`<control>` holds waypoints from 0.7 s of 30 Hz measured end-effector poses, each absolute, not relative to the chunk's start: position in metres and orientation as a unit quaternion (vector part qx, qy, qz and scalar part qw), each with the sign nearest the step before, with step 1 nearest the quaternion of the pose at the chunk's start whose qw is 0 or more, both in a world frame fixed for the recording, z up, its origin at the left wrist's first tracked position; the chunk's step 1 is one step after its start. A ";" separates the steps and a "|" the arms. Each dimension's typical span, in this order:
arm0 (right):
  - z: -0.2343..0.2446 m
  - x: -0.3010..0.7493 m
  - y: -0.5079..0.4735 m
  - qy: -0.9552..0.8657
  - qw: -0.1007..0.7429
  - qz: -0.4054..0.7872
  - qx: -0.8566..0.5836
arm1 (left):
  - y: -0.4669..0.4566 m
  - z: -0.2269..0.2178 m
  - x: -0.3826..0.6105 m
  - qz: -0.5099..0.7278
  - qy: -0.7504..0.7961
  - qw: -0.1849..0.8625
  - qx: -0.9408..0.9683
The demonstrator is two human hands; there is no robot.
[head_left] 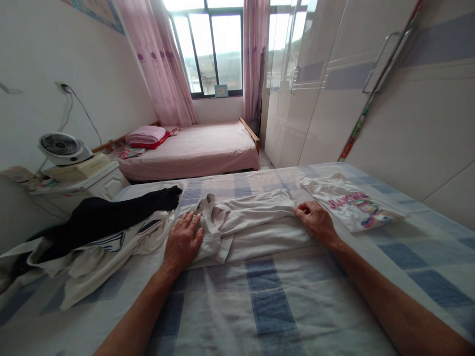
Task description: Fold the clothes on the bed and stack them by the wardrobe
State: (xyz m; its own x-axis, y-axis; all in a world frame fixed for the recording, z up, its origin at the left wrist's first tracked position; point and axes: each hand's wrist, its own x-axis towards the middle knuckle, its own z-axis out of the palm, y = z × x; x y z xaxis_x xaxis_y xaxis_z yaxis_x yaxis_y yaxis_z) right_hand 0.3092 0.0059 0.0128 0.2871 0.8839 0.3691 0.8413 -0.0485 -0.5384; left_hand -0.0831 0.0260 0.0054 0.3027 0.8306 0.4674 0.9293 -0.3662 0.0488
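A light grey collared shirt (pixel 256 222) lies sideways across the bed, partly folded lengthwise, its collar end on the left. My left hand (pixel 184 241) rests flat on that end beside the collar, fingers stretched out. At the hem end, my right hand (pixel 313 220) pinches the shirt's edge between thumb and fingers. Just beyond it lies a folded white T-shirt (pixel 352 200) with a colourful print. Left of my left hand are a black garment (pixel 115 215) and a rumpled cream garment with dark stripes (pixel 100 259).
The blue-and-white checked bed sheet (pixel 267 301) spreads beneath everything. Past it stands a second bed with a pink sheet (pixel 208 148). A white wardrobe (pixel 334 99) lines the right side. A small fan (pixel 61 147) sits on a cabinet at left.
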 end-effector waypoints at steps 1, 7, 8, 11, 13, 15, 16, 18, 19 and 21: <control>0.014 0.308 0.008 -0.591 0.360 0.043 -0.721 | 0.023 0.010 -0.078 -0.235 -0.543 0.120 -0.797; 0.026 0.312 0.017 -0.576 0.334 0.120 -0.737 | 0.006 0.044 -0.019 -0.249 -0.372 0.038 -0.894; 0.028 0.312 0.018 -0.581 0.328 0.132 -0.733 | 0.006 0.048 -0.009 -0.232 -0.348 0.021 -0.908; 0.031 0.312 0.020 -0.576 0.354 0.168 -0.717 | 0.016 0.050 0.014 -0.189 -0.339 -0.013 -0.922; 0.030 0.312 0.021 -0.556 0.404 0.206 -0.697 | 0.024 0.045 0.022 -0.155 -0.358 -0.024 -0.920; 0.028 0.311 0.023 -0.525 0.456 0.262 -0.669 | 0.031 0.037 0.024 -0.132 -0.376 -0.029 -0.917; 0.026 0.311 0.023 -0.508 0.475 0.293 -0.657 | 0.033 0.034 0.023 -0.128 -0.380 -0.032 -0.915; 0.022 0.312 0.026 -0.473 0.504 0.332 -0.642 | 0.035 0.028 0.020 -0.143 -0.379 -0.046 -0.913; 0.021 0.312 0.027 -0.459 0.518 0.335 -0.640 | 0.035 0.027 0.018 -0.158 -0.373 -0.058 -0.913; 0.019 0.314 0.029 -0.448 0.536 0.315 -0.643 | 0.035 0.026 0.015 -0.189 -0.356 -0.086 -0.911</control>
